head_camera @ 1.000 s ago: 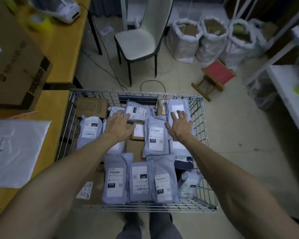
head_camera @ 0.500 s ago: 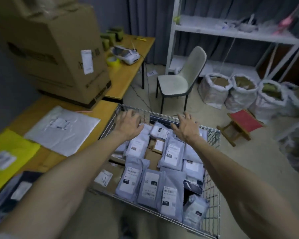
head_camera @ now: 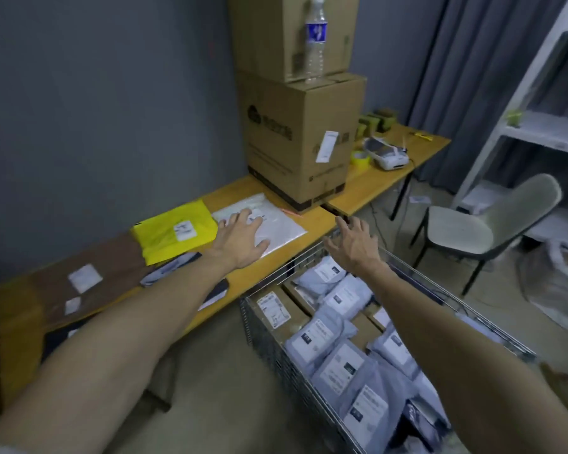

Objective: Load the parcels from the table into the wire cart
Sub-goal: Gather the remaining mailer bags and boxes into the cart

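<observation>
The wire cart (head_camera: 263,335) stands at lower right, packed with several grey mailer bags (head_camera: 338,371) and brown boxes. On the wooden table (head_camera: 312,221) to its left lie a white flat parcel (head_camera: 282,224), a yellow parcel (head_camera: 174,234), a brown flat parcel (head_camera: 59,273) and dark parcels (head_camera: 171,267) partly hidden under my arm. My left hand (head_camera: 240,237) lies spread over the white parcel, fingers apart. My right hand (head_camera: 351,244) hovers open above the cart's far left corner, next to the table edge, holding nothing.
Two stacked cardboard boxes (head_camera: 302,136) with a water bottle (head_camera: 315,40) stand on the table behind the white parcel. A label printer (head_camera: 387,155) and yellow tape (head_camera: 359,157) sit farther back. A chair (head_camera: 473,224) and white shelving (head_camera: 538,132) are to the right.
Both hands have left the cart's parcels and swung left. My left hand now rests over the white parcel on the table; my right hand hangs above the cart's corner.
</observation>
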